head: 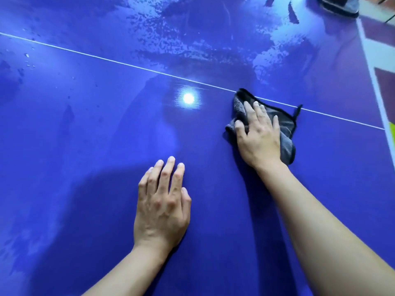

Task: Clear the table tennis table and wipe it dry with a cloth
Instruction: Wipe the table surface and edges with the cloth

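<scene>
In the head view, a dark object (pixel 339 7) is lying at the far right corner. The frame edge is cutting it off, so I cannot tell what it is. The right hand (pixel 258 135) is covering the middle of the cloth (pixel 287 146), and only the cloth's borders are showing around it. Both forearms are running out of the picture at the bottom. At the right, a strip of floor (pixel 380 35) in purple, white and green is showing only partly.

The table tennis table (pixel 85 146) is filling almost the whole view. Its top is blue, smooth and glossy, and it is reflecting a round lamp glare (pixel 188 98). A thin white line (pixel 106 58) is crossing it diagonally. Beyond the line, a broken film of water (pixel 192 39) is lying in speckled patches, and small droplets (pixel 27 60) are sitting at the far left.

The cloth is grey, soft and fluffy, with a black stitched edge and a small black loop at one corner. It is lying crumpled on the table, touching the white line. The right hand is pressing it down with straight fingers, slightly apart. The left hand (pixel 162 201) is resting flat on the bare blue surface, well apart from the cloth, with its fingers straight and close together.
</scene>
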Motion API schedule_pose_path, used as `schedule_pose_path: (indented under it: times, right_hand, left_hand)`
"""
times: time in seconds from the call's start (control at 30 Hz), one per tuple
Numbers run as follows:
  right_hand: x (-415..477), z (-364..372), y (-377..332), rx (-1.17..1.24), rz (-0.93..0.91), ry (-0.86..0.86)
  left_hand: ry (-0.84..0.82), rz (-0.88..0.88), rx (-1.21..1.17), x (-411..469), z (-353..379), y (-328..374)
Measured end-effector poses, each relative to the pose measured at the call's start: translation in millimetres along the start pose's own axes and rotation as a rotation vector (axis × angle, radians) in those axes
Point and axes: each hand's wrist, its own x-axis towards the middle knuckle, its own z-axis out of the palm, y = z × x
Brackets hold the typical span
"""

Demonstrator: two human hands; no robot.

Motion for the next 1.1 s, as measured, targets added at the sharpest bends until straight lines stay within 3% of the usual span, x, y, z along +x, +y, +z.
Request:
schedule_pose_path:
  times: [0.13,0.33,0.47,0.63,0.87,0.97,1.1]
  right_hand:
    - [-9,9,-31,-0.054,-0.032,-0.036]
    - [-6,29,-103,-0.031,-0.479,-0.093]
    - [-2,34,-105,0.024,-0.546,-0.078]
    - [7,11,-34,0.112,-0.354,-0.064]
    - [-1,-56,216,0.015,0.096,0.039]
    - [-12,-72,277,0.005,0.263,0.114]
    - [-5,-68,287,0.012,0.386,0.146]
  left_hand:
    - [-0.008,0.0,-0.009,1,-1,1]
    - [0.01,-0.023,-0.036,1,1,-1]
    - [0.012,-0.009,-0.046,1,0,-2]
    - [0.007,0.004,-0.037,2,0,-6]
    - [0.002,-0.061,-0.032,-4,23,-5]
    - [-0.001,-0.041,0.016,-24,13,39]
    - [-0.063,0.127,-0.011,-64,14,127]
